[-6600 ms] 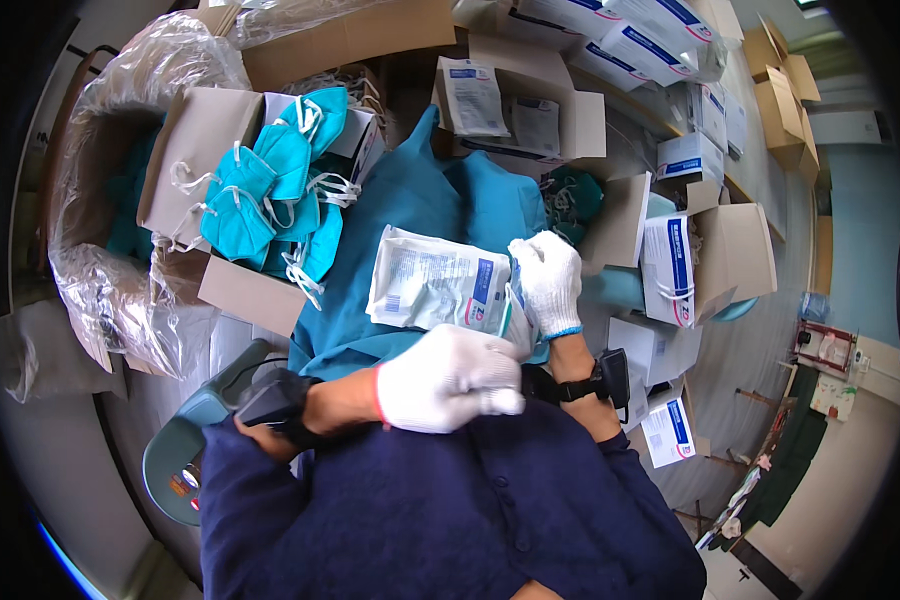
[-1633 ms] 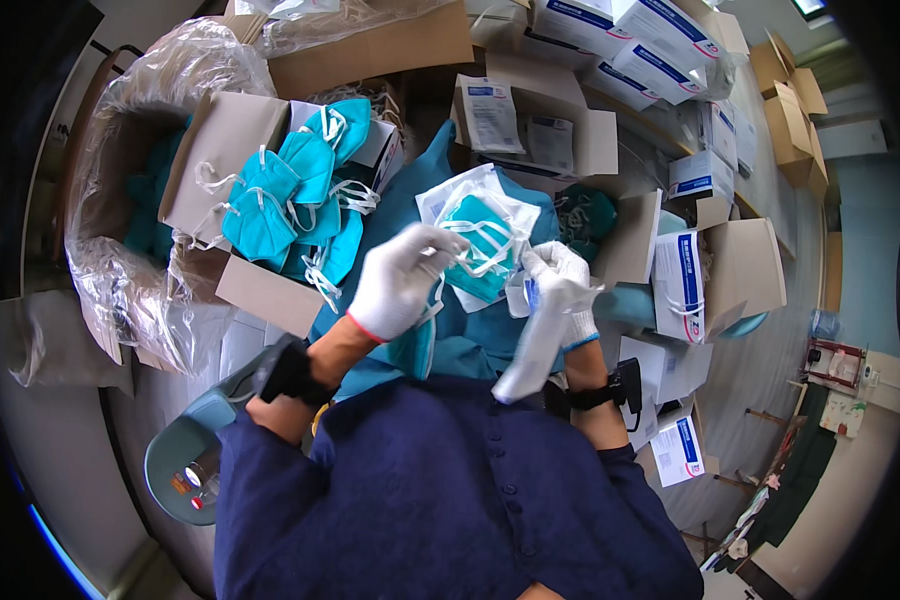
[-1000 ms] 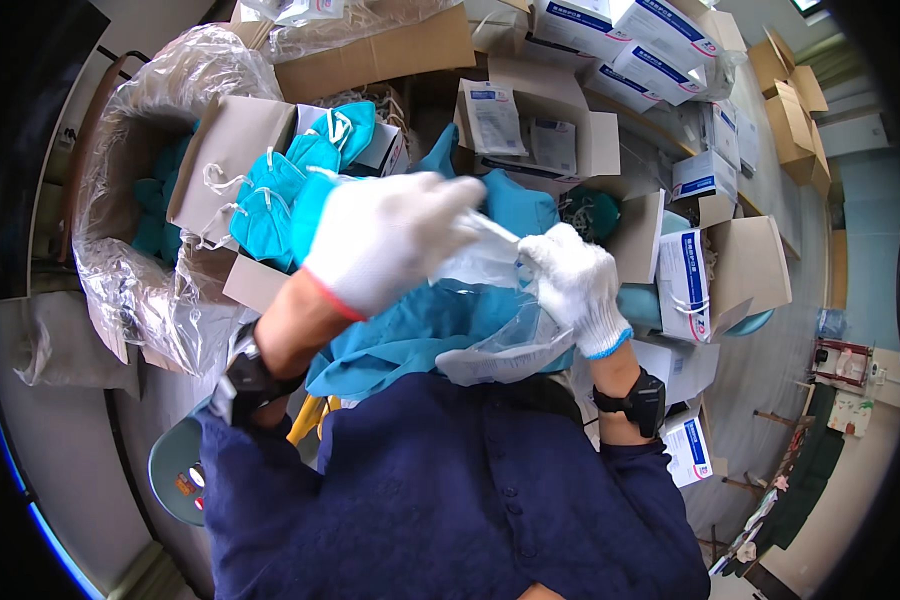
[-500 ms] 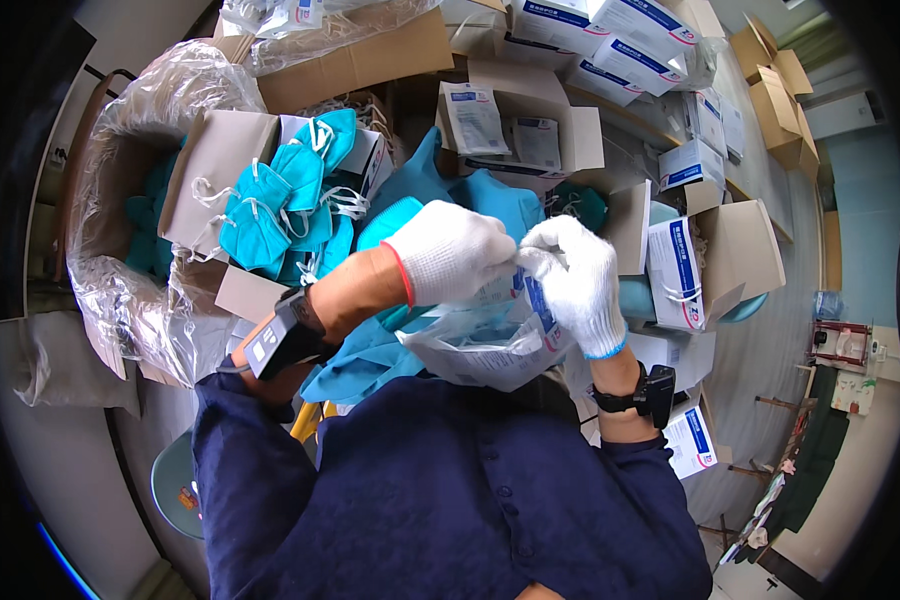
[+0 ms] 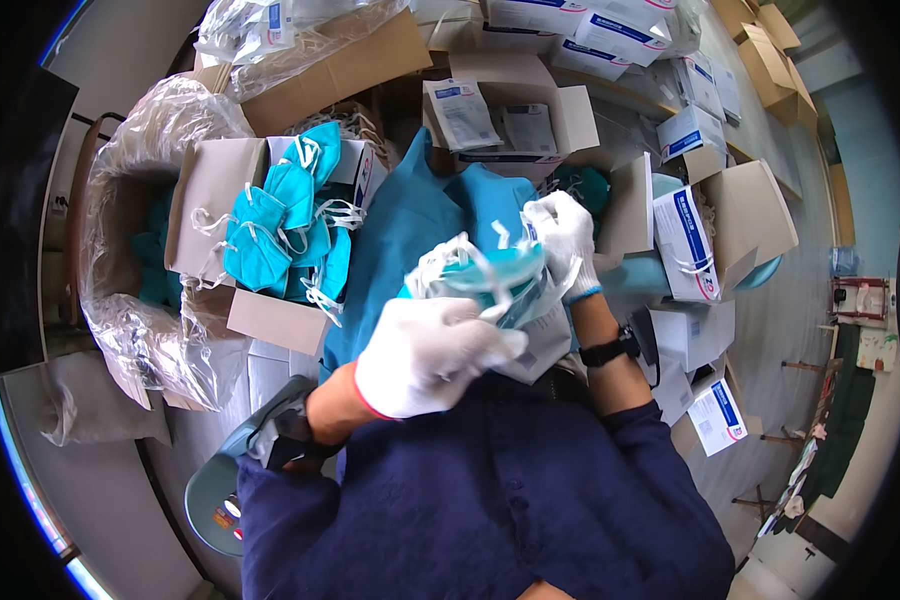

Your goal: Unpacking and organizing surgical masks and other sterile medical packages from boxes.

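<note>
A teal face mask (image 5: 500, 272) with white straps is between my gloved hands above my lap, partly inside a clear plastic bag (image 5: 545, 345) with a printed side. My left hand (image 5: 435, 355), in a white knit glove, is closed at the near side of the mask, its fingers pressed to the mask and its straps. On the far right side, my right hand (image 5: 565, 235) grips the bag's rim with bent fingers. A bunch of white straps (image 5: 440, 262) shows beyond my left hand; motion blurs the mask, so I cannot tell whether there are several.
A teal cloth (image 5: 390, 215) lies over my lap. To the left, several teal masks (image 5: 260, 225) lie on an open carton beside a plastic-lined box (image 5: 110, 250). Ahead stands a carton (image 5: 570, 110) with filled bags; an open white box (image 5: 685, 240) stands right.
My hands have moved apart from the bag's rim, the left one coming nearer to me. The teal mask from my lap is now at the bag, which has turned more upright.
</note>
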Demonstrator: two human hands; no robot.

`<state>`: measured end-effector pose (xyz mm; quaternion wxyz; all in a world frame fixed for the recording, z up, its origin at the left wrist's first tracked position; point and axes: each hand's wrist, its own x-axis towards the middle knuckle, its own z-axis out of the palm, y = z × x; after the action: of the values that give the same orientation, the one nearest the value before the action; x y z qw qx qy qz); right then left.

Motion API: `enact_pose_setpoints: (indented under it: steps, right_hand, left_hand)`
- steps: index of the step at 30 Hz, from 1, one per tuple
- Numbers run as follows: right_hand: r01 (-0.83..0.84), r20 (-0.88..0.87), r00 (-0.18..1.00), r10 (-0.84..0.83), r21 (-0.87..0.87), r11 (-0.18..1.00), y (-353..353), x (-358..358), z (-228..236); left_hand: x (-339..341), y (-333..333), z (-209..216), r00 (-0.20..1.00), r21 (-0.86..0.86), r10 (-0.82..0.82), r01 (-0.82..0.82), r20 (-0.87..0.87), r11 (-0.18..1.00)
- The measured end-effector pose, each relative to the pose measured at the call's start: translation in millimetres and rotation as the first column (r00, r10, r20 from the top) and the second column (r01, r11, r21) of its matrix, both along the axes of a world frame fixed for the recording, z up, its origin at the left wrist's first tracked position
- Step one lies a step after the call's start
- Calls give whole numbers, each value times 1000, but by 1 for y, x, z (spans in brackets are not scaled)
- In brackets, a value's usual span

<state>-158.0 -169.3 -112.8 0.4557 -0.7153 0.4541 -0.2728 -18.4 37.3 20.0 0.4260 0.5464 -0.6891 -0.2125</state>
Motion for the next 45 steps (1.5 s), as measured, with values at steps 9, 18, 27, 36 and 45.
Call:
enact_pose_setpoints:
  steps: [9,18,27,36,45]
  right_hand:
    - [-239,120,963,241,-36,970,20,-8,36]
    - [-327,228,931,286,166,930,40,-8,57]
    - [189,206,955,-214,137,972,-30,-65,4]
    - [31,606,690,-396,521,853,-43,-101,-24]
    - [-363,798,466,-383,567,740,-112,-99,-182]
  left_hand:
    - [44,-5,-45,943,544,112,-274,312,793]
    - [30,-38,-64,941,419,77,-219,331,881]
    - [93,-13,-6,525,399,651,-520,-548,756]
    - [191,38,4,363,212,871,-871,-330,443]
    - [308,-9,-112,243,119,808,-970,537,213]
